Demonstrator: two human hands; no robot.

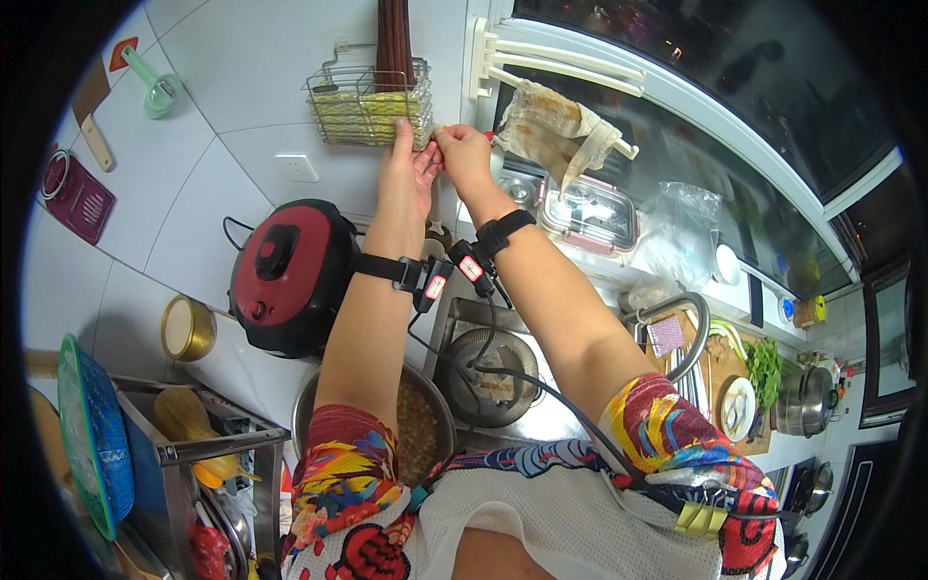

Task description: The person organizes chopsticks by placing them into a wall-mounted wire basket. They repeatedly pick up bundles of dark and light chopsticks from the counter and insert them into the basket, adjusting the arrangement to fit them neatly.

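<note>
A wire basket [348, 134] hangs on the tiled wall and holds a bundle of dark red chopsticks [395, 43]. Yellow-green material [362, 109] that looks like shiny wrap fills its lower part. My left hand [409, 170] is raised in front of the basket's lower right corner, thumb up and apart from the curled fingers, with nothing visible in it. Close beside it, my right hand [467, 152] has thumb and fingers drawn together at that corner. A tiny orange spot shows at its fingertips, too small to identify. Both wrists wear black straps with small devices.
Below my arms are a red-and-black electric cooker [290, 272], a steel sink [551, 420] with a round strainer [486, 417], and a pot [449, 417] of pale chunks. A stained cloth [540, 119] hangs right, above a glass container [591, 214]. The curved faucet [703, 326] stands beside a cutting board [754, 348].
</note>
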